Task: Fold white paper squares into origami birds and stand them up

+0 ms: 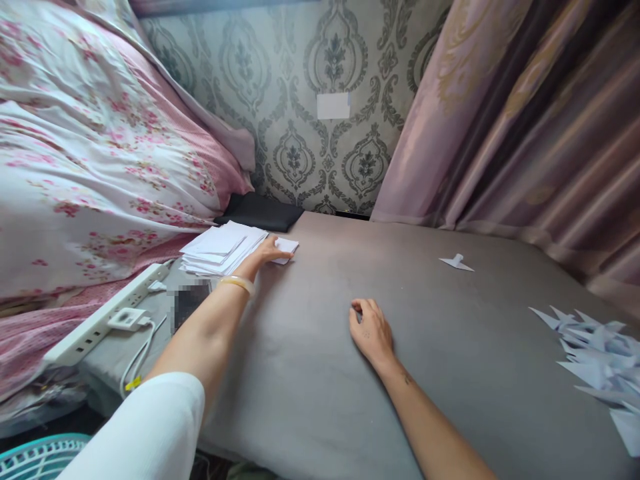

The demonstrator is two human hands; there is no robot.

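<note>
My left hand [269, 251] reaches to the far left of the grey-covered surface [310, 373]. Its thumb and fingers are spread over a small pile of white paper [286, 248], touching it; part of that pile lies hidden beneath the hand. Right beside it is a larger stack of white paper sheets [220, 245]. Near the middle, my right hand [371, 330] rests on the cover with its fingers loosely curled in and nothing visible in them. One folded paper crane [457, 261] lies alone at the back right. Several more paper cranes [597, 357] are heaped at the right edge.
A white power strip [107, 313] with a plugged-in charger [129, 320] and cable runs along the left edge. A blurred dark object [191, 301] lies beside it. Behind the paper sits a black flat case [263, 211]. A turquoise basket [45, 457] stands low at left; curtains [480, 120] hang right.
</note>
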